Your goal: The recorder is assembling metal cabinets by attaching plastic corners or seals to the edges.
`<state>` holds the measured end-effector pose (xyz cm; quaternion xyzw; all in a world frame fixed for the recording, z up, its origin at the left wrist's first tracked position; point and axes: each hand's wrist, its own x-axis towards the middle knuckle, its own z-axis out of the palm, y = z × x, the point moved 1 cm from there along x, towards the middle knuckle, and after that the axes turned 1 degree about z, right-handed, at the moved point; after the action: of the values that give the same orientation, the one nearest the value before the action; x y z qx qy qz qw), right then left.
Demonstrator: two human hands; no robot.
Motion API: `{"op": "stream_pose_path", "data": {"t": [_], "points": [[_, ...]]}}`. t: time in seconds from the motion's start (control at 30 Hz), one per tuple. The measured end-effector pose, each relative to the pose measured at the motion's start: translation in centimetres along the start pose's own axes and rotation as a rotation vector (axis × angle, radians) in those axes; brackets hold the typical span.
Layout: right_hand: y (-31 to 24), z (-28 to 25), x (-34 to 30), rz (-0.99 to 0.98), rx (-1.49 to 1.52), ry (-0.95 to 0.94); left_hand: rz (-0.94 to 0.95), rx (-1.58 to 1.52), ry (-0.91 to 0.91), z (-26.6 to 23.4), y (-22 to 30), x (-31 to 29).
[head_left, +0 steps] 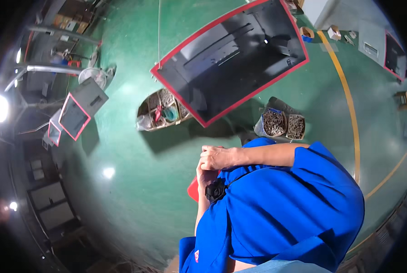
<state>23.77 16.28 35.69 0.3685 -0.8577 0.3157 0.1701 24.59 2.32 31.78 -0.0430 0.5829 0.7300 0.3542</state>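
Note:
My right hand [218, 158] and my left hand [204, 172] are together in front of my blue top. The right hand lies over the left with its fingers curled round it. The left hand's fingers are mostly hidden beneath, so whether anything is inside the clasp does not show. Near the left wrist sits a black, crumpled-looking item [216, 189] on a dark cord. Something red and smooth [193, 189] shows behind the left wrist. Ahead of the hands, apart from them, stands a large dark open-fronted box [240, 59] with a red-edged rim.
Beside the big box are a divided tray [142, 110] of small parts and two parts-filled containers, one lined in blue [273, 123], the other smaller [296, 126]. A fan [92, 77] and another red-rimmed box [74, 116] stand left. A yellow line [348, 98] crosses the green floor at right.

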Motion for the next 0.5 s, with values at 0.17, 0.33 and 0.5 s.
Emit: {"op": "stream_pose_path", "data": {"t": [0.17, 0.33, 0.5], "points": [[2.4, -3.3, 1.5, 0.051, -0.025, 0.043, 0.1, 0.285, 0.007, -3.7, -0.7, 3.6], [4.5, -3.1, 1.8, 0.116, -0.116, 0.095, 0.323, 1.962, 0.021, -0.9, 4.0, 5.5], [7.6, -4.0, 0.8, 0.215, -0.059, 0.192, 0.366, 1.35, -0.177, 3.5, 8.4, 8.8]]}}
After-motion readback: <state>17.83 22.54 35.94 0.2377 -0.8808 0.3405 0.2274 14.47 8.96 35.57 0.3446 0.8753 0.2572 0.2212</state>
